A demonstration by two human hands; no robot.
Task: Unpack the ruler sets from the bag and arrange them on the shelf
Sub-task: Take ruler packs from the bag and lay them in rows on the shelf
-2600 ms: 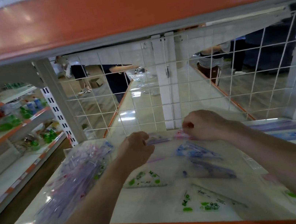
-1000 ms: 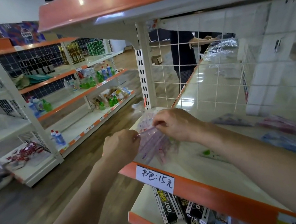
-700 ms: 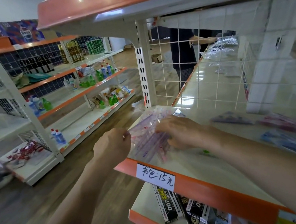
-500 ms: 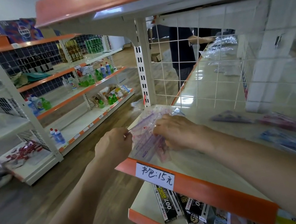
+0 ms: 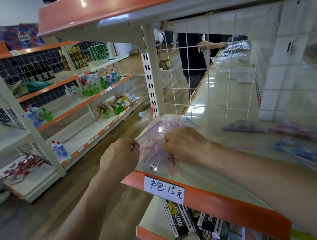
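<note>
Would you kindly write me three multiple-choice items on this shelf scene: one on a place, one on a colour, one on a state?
1. Where does the bag lie?
A. at the left end of the shelf
B. on the floor
C. on the top shelf

2. What colour is the front strip of the shelf?
A. blue
B. orange
C. green

3. What are the left hand and right hand doing?
A. hanging free
B. lifting a bottle
C. holding the bag

Answers: 1 A, it lies at the shelf's left corner; 2 B, the strip below the hands is orange; 3 C, the fingers of both hands curl on the plastic.
</note>
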